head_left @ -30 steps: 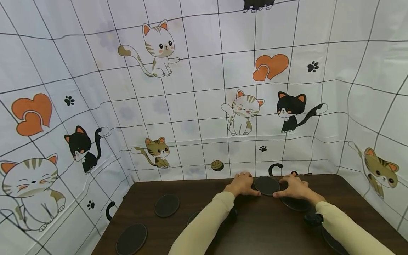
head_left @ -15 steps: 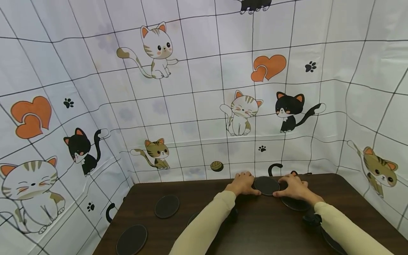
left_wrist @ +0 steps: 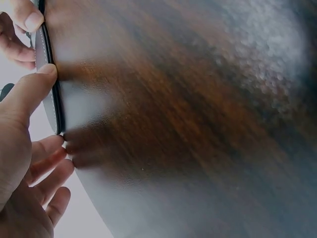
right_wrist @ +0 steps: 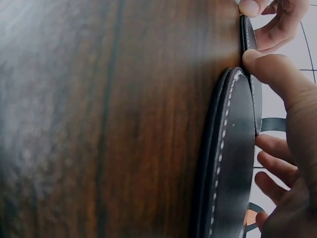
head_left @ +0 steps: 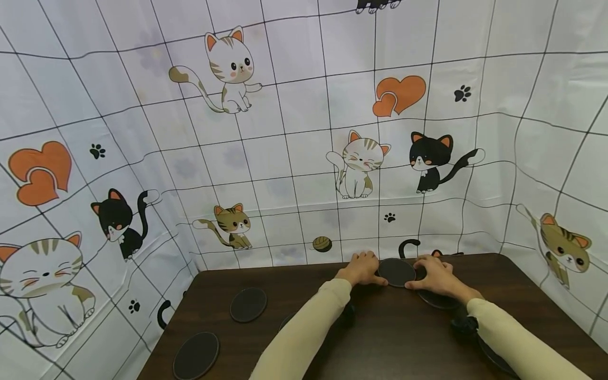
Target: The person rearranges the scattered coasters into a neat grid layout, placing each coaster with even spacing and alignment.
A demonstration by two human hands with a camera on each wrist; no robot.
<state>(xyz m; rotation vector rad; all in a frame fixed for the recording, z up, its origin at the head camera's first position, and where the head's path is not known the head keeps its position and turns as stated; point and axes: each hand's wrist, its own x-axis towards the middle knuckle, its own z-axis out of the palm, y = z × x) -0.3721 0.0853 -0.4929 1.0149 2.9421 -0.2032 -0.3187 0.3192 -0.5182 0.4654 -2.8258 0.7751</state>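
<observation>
A round dark coaster [head_left: 396, 272] with pale edge stitching lies flat at the far edge of the brown table [head_left: 380, 338]. My left hand [head_left: 362, 269] holds its left side, and my right hand [head_left: 439, 277] holds its right side. In the left wrist view the thumb [left_wrist: 37, 87] presses the near rim while the fingertips reach the coaster's side at the table edge. A second stitched coaster [right_wrist: 233, 148] lies close beside the held one in the right wrist view. My right hand partly covers it in the head view.
Two more coasters lie on the left, one farther back [head_left: 248, 305] and one nearer [head_left: 196, 355]. Another coaster [head_left: 286, 320] is partly hidden by my left forearm, and one [head_left: 496, 359] by my right. A cat-printed cloth [head_left: 285, 158] hangs behind the table.
Both hands stay on the coaster in the same place. Only the head view has shifted slightly.
</observation>
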